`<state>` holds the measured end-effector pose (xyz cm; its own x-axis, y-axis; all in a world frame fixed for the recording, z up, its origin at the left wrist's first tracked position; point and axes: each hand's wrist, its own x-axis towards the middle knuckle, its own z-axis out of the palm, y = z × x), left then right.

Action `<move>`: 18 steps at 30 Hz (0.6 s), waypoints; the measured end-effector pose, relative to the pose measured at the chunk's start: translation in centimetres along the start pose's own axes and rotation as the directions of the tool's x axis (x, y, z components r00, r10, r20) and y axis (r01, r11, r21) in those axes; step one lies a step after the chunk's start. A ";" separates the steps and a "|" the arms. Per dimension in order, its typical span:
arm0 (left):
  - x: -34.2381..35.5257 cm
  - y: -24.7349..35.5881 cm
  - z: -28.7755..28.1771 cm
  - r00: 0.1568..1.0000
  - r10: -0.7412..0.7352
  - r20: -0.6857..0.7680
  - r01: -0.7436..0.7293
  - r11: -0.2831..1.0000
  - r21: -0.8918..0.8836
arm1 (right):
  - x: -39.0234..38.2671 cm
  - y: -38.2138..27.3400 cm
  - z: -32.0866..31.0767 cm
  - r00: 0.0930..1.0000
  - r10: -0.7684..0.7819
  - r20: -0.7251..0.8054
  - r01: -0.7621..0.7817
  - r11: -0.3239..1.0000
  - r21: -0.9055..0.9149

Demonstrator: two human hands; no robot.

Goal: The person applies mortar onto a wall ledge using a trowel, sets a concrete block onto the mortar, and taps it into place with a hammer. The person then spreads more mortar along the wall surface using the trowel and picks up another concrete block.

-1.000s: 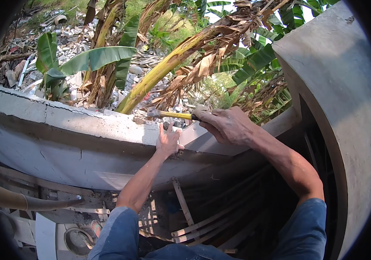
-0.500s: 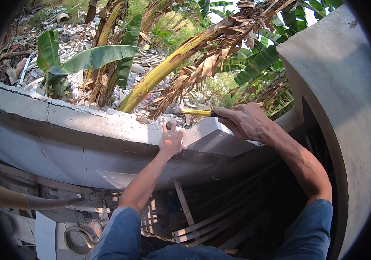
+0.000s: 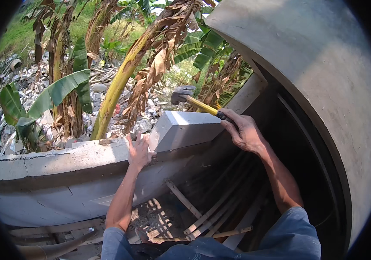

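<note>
One broad banana leaf (image 3: 59,91) hangs between nine and ten o'clock in my view, over a slope of pale rubble (image 3: 40,80). Below it, a little under nine o'clock, runs the top of the whitish wall (image 3: 77,157), its upper surface cracked. At ten o'clock a yellow banana stem (image 3: 118,89) rises behind the wall, leaning toward one o'clock with dry brown leaves hanging from it.

Between eight and nine o'clock, near the middle, my left hand (image 3: 139,152) is at the wall's edge, its fingers (image 3: 138,138) spread apart and pointing toward twelve. My thumb is just beside the left end of the pale concrete block (image 3: 187,133); whether it touches, I cannot tell. The block sits on the wall at the centre of my view, its long side running toward two o'clock.

Above it the claw hammer (image 3: 202,105) is raised, its grey head pointing to ten o'clock from my right hand (image 3: 245,132), whose fingers are clamped around the black grip at three o'clock. Bamboo poles (image 3: 194,225) lie below, near six. At two o'clock curves a large grey concrete slab (image 3: 307,56).
</note>
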<state>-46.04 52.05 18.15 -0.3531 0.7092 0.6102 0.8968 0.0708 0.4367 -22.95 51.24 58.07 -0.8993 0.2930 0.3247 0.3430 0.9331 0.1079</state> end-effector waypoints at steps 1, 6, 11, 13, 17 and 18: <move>0.2 0.3 0.0 1.000 -0.004 -0.014 0.004 0.999 -0.035 | -1.5 1.3 -0.3 0.990 0.139 -0.028 -0.139 0.990 -0.007; 0.6 0.6 -1.0 0.991 -0.048 0.127 0.043 0.998 0.038 | -6.4 11.0 2.5 0.812 0.511 -0.283 -0.509 0.857 0.085; 0.8 1.1 -1.8 0.990 -0.035 0.138 0.024 0.996 0.081 | -6.2 19.7 5.4 0.649 0.535 -0.541 -0.582 0.807 0.100; 0.6 0.9 -1.6 0.995 -0.016 0.098 0.010 0.998 0.060 | -5.2 21.5 7.1 0.577 0.471 -0.668 -0.510 0.846 0.156; 0.8 1.1 -1.1 0.996 -0.012 0.093 0.010 1.000 0.022 | -6.9 25.5 9.9 0.688 0.708 -0.162 -0.721 0.693 -0.035; 0.7 1.0 -1.3 0.995 -0.019 0.098 0.018 1.000 0.018 | -7.1 25.8 9.9 0.688 0.708 -0.160 -0.720 0.693 -0.034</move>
<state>-45.71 51.71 19.87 -0.3427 0.7729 0.5340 0.8952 0.0962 0.4352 -10.46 75.27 49.25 -0.3328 0.8286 0.4502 0.8947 0.4283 -0.1270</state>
